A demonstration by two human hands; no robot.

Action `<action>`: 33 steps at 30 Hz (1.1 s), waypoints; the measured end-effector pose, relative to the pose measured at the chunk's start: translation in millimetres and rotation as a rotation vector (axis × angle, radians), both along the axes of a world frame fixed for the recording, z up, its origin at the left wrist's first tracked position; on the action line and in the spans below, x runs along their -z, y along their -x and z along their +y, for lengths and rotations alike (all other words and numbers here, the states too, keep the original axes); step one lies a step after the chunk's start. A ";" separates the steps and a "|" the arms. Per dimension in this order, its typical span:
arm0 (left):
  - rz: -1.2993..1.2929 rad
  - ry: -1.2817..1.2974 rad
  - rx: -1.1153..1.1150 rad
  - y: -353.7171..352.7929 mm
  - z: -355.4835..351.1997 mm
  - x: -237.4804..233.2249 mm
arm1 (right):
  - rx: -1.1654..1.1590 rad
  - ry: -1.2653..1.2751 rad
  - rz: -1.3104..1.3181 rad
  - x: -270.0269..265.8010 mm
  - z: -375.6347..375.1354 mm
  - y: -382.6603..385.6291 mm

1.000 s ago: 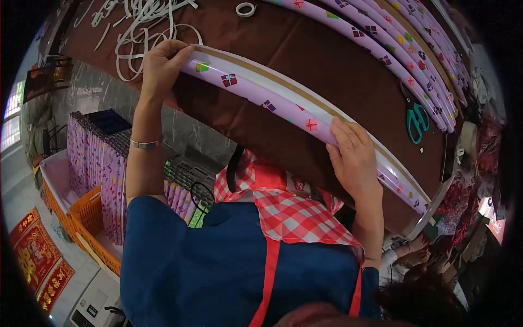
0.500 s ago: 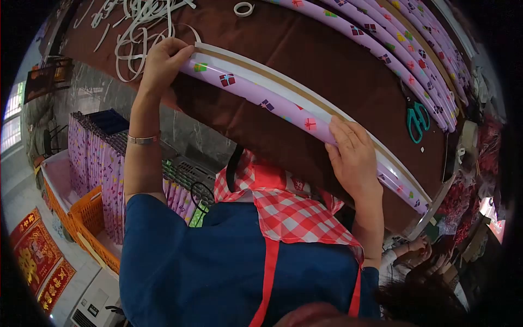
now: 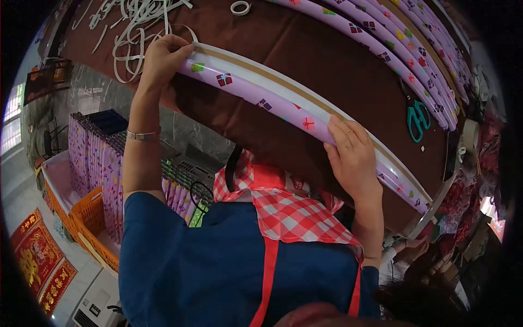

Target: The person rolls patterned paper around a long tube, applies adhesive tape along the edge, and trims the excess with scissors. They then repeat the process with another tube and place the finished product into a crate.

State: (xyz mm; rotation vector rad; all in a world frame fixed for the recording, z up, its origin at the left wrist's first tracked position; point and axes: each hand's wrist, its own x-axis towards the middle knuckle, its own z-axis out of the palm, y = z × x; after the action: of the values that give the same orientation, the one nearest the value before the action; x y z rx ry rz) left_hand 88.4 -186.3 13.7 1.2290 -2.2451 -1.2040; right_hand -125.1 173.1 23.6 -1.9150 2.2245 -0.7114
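A long lilac roll of wrapping paper [image 3: 286, 113], printed with gift boxes, lies across the brown-covered table. Its white far edge carries a tan strip [image 3: 250, 64] along its length. At the roll's left end, my left hand [image 3: 162, 61] is closed, pinching the paper's corner between thumb and fingers. Right of the roll's middle, my right hand [image 3: 354, 155] is laid over it, with its fingers across the top and the thumb on the near side. The paper under both hands is hidden.
Loose white strips [image 3: 139, 41] lie tangled at the back left, near a tape ring [image 3: 240, 7]. More lilac rolls [image 3: 381, 43] line the far right, with teal scissors [image 3: 418, 121] beside them. An orange crate [image 3: 87, 218] of rolls stands lower left. Another person's hand [image 3: 411, 252] shows lower right.
Both hands keep their places on the roll, with only a very slight shift left in view. The other person's hands at lower right have moved.
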 end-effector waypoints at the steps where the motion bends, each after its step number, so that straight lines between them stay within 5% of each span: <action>1: 0.003 0.027 -0.003 0.5 0.1 0.0 | 0.000 -0.001 -0.001 -0.8 -0.3 -0.2; 26: -0.055 0.098 0.029 3.3 -4.1 -1.9 | 0.001 0.005 0.020 1.6 -0.3 0.2; 32: -0.090 0.168 0.018 -4.5 -19.4 7.5 | -0.006 0.001 0.018 0.4 -0.5 0.8; 33: -0.164 0.368 -0.011 -6.1 -18.9 3.5 | -0.006 -0.003 0.014 0.8 -0.4 0.9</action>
State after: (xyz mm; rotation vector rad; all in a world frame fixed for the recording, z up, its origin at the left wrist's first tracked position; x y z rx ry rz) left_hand 94.5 -205.2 10.3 1.2236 -2.4310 -0.6617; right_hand -126.0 172.6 22.8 -1.9303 2.2261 -0.6951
